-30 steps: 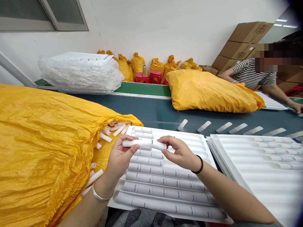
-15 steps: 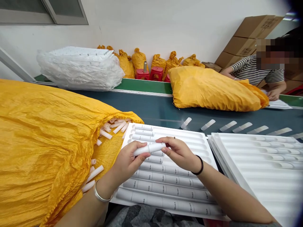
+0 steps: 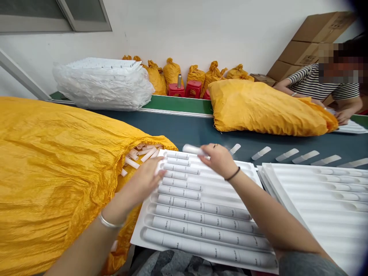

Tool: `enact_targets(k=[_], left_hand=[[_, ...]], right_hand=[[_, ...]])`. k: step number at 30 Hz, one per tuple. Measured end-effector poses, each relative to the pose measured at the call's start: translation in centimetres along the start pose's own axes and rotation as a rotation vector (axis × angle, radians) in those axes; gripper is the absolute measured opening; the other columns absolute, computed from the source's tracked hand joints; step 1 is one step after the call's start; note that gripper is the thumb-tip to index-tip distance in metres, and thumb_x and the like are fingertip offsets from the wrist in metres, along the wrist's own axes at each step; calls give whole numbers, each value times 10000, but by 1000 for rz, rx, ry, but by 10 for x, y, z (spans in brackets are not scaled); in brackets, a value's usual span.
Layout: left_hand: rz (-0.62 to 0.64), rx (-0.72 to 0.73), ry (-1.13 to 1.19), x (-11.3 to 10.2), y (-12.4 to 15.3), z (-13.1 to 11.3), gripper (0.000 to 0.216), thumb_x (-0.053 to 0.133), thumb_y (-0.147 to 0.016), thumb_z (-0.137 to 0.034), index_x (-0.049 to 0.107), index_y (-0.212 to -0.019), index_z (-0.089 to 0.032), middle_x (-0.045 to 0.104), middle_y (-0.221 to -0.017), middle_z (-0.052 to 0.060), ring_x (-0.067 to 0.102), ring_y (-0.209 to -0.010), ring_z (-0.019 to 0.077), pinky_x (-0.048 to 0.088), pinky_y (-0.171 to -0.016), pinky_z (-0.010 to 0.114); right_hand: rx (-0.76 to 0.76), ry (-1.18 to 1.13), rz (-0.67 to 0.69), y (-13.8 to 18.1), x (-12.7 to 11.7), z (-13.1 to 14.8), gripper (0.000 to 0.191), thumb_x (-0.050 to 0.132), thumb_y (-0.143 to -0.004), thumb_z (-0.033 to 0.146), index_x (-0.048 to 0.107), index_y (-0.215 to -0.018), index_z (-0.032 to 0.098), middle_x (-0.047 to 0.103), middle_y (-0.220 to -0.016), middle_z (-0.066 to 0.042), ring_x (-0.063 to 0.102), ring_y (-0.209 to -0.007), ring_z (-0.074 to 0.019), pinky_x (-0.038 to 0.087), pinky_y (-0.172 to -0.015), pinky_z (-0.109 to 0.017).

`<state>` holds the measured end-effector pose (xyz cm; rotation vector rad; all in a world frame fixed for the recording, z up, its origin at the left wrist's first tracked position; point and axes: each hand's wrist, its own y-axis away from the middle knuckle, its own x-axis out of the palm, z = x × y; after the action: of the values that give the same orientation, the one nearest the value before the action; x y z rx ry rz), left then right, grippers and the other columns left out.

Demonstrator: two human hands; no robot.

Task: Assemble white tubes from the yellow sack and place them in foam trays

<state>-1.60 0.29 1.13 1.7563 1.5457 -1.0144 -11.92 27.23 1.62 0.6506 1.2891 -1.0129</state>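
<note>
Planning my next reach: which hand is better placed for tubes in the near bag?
Likely the left hand: it's closer to loose tubes in that bag; the right hand holds a white tube.

Let go of the white tube point(image 3: 192, 149) with the left hand point(image 3: 143, 178), swung outward over the white tray's left edge point(image 3: 140, 224), beside the yellow woven sack point(image 3: 71, 172); carried the tube forward in the right hand point(image 3: 220, 159) alone, to the far edge.

White wall point(image 3: 218, 34); window point(image 3: 89, 15) upper left; red stools point(image 3: 194, 84) before wall.
</note>
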Motion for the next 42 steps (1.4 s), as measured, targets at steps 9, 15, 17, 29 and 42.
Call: enact_targets(k=[9,15,17,29,42], left_hand=[[-102,-132,-407,2,-28,99,237,452,-764,-194,656,-842,-103,571,-988,240,504,-980,393,409,-801,533],[-172,35,-224,-1,-21,69,270,485,-847,-316,651,-1023,-196,649,-1096,113,557,-1061,266,404,-949,396],[-258,85,-79,-1,-13,47,281,513,-858,-342,637,-1072,-210,666,-1105,80,574,-1068,240,415,-953,363],[-413,-79,1225,23,9,-36,279,728,-730,-261,583,-964,-220,681,-1003,20,620,-988,168,488,-906,330],[108,-119,806,23,23,-47,293,615,-816,-396,576,-1035,-206,629,-760,-6,580,-652,133,461,-603,249]], right_hand=[[437,-6,352,-56,42,-70,275,556,-896,359,611,-979,102,632,-937,-58,614,-800,-140,515,-720,-299],[434,76,337,-42,7,-64,188,639,-806,239,668,-841,56,659,-868,-157,630,-853,-250,483,-748,-351],[341,58,303,-28,1,-47,144,589,-816,180,692,-809,79,670,-866,-171,630,-875,-264,466,-771,-342],[-93,-334,65,48,18,26,240,555,-817,173,588,-1054,149,635,-928,-73,588,-820,-178,491,-755,-309],[-498,-596,-121,76,-14,29,337,453,-923,169,487,-1254,219,562,-1099,-102,547,-1027,-189,489,-879,-373]])
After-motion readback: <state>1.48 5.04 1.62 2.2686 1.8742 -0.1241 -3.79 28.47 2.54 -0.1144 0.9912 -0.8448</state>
